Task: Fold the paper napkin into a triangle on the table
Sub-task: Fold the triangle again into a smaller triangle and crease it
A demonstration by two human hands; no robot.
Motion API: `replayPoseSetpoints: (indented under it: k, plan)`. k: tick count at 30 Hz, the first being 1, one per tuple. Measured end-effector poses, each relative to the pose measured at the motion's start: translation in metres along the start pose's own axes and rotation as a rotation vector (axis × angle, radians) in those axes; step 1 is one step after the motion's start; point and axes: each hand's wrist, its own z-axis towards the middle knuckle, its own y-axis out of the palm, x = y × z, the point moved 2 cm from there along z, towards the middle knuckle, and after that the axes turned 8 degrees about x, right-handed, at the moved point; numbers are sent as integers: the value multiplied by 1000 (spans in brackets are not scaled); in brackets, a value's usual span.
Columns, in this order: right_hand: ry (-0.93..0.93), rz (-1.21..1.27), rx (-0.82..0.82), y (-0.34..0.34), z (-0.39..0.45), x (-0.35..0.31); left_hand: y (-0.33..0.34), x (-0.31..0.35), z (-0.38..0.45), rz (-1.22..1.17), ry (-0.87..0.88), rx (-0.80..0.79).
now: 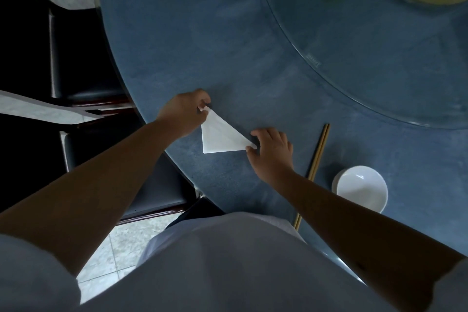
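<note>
While the round blue-grey table (253,45) fills most of the view, a white paper napkin (220,137) lies flat on it near the edge — already a triangle. Left hand (183,114) pinches its far corner; right hand (272,152) pinches the near-right corner. Beside them lie wooden chopsticks (317,157) and a white bowl (361,189).

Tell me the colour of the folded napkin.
Plain white, no pattern; the napkin shows clearly in the head view against the blue table.
</note>
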Motion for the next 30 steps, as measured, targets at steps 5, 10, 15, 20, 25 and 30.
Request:
replayPoseSetpoints:
  k: [5,10,15,20,25,30]
  plan:
    - [-8,12,-10,2,2,-1,-6,-3,-6,-246,-93,36]
    - [13,71,-106,-1,20,-15,-11,4,-13,-421,-171,72]
    - [-80,111,-240,-6,42,-35,-12,11,-17,-513,-179,65]
    - [-165,120,-339,-8,52,-50,-15,20,-21,-613,-182,64]
    - [-98,304,-358,-17,51,-50,-21,28,-25,-720,-192,53]
    - [-13,435,-391,-30,44,-43,-18,35,-25,-826,-381,-47]
